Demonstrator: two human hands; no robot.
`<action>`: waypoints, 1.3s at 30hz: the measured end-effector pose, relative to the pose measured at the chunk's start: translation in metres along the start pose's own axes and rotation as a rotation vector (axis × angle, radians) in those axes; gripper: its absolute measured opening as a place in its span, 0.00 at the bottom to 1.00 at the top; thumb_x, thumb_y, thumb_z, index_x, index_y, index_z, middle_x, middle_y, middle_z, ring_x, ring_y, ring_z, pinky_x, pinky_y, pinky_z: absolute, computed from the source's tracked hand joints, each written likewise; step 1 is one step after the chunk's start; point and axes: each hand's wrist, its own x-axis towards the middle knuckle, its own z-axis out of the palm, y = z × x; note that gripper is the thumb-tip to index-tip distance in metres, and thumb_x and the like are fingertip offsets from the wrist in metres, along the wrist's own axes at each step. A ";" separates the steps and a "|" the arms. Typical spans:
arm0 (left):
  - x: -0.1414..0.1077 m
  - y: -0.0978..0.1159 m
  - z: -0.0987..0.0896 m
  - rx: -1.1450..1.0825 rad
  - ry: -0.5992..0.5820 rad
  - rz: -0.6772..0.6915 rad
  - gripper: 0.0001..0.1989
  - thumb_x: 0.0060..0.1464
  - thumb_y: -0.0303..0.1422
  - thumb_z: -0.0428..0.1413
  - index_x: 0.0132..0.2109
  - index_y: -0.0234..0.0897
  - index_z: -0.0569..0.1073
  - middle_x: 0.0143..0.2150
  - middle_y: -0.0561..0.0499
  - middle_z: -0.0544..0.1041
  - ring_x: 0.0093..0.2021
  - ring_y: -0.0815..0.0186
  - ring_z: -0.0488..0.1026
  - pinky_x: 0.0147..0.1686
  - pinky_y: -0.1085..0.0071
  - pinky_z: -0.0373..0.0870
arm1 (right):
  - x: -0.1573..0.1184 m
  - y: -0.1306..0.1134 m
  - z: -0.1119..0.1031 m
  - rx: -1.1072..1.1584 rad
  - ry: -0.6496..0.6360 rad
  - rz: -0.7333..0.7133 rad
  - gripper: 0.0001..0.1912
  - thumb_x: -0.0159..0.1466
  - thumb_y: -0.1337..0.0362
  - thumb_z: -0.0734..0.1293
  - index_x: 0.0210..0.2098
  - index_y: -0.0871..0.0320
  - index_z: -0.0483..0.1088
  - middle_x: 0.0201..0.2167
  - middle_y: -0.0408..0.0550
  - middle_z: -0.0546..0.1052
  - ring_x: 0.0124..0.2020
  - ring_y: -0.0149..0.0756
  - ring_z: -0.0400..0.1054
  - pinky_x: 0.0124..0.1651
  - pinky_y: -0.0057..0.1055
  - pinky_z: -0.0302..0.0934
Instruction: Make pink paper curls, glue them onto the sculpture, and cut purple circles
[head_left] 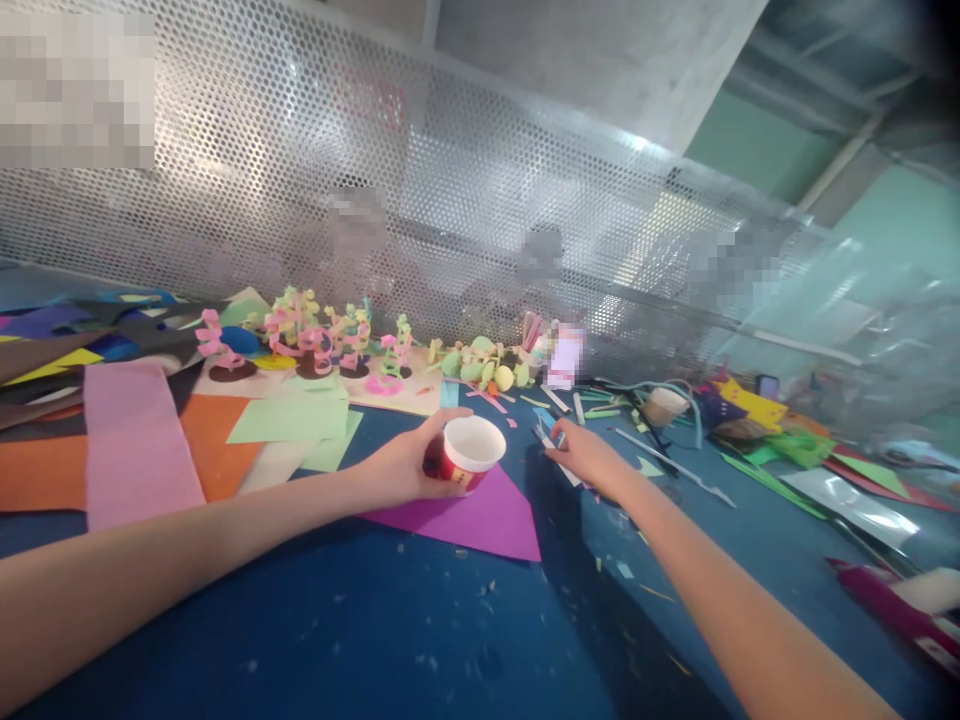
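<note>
My left hand (414, 458) is wrapped round a small red and white paper cup (474, 448), which is upright with its mouth facing up. Beneath the cup a purple paper sheet (491, 525) lies on the blue table. To the right, my right hand (589, 458) reaches down among paper scraps, its fingers drawn together. A thin pale and blue item (546, 425) shows at those fingertips, too blurred to name. A strip of white paper (568, 472) is just beneath that hand.
Pink and green curled-paper models (315, 335) stand along the back before a perforated metal screen (465, 200). Paper sheets (142, 440) cover the left side. On the right are a paper cup (665, 405), a thin pale stick (679, 465) and a magenta tool (889, 600).
</note>
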 end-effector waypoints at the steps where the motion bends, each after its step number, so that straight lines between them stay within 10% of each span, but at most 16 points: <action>1: -0.001 0.003 -0.001 0.012 -0.011 0.003 0.40 0.43 0.36 0.60 0.61 0.45 0.49 0.48 0.46 0.72 0.48 0.55 0.69 0.47 0.58 0.64 | -0.002 0.001 0.001 0.027 0.012 -0.017 0.06 0.55 0.71 0.66 0.33 0.58 0.66 0.21 0.39 0.68 0.22 0.29 0.61 0.29 0.28 0.56; 14: -0.007 0.011 -0.002 -0.043 -0.020 0.017 0.43 0.45 0.33 0.59 0.64 0.43 0.44 0.47 0.45 0.73 0.48 0.57 0.70 0.46 0.59 0.66 | -0.049 -0.028 0.011 0.917 -0.094 -0.204 0.14 0.53 0.62 0.66 0.40 0.55 0.67 0.31 0.42 0.71 0.33 0.30 0.67 0.39 0.29 0.63; 22: -0.005 0.009 0.000 0.011 0.014 0.012 0.41 0.43 0.34 0.61 0.62 0.43 0.49 0.51 0.45 0.71 0.50 0.57 0.68 0.49 0.58 0.64 | -0.051 -0.018 0.038 1.001 0.025 -0.230 0.14 0.60 0.50 0.61 0.31 0.54 0.62 0.19 0.36 0.64 0.20 0.27 0.59 0.22 0.24 0.54; 32: -0.007 0.001 0.000 0.167 0.102 0.110 0.50 0.39 0.38 0.63 0.64 0.46 0.44 0.60 0.41 0.58 0.58 0.50 0.58 0.54 0.51 0.57 | -0.067 -0.027 0.024 1.107 0.328 -0.307 0.12 0.61 0.62 0.58 0.22 0.55 0.53 0.11 0.33 0.55 0.13 0.25 0.46 0.18 0.24 0.43; 39: -0.016 0.047 -0.010 0.401 0.282 0.379 0.17 0.54 0.39 0.52 0.48 0.36 0.64 0.43 0.46 0.69 0.45 0.60 0.66 0.47 0.60 0.63 | -0.091 -0.048 0.015 1.164 -0.027 -0.315 0.16 0.61 0.61 0.61 0.20 0.56 0.53 0.09 0.32 0.53 0.12 0.23 0.42 0.18 0.24 0.39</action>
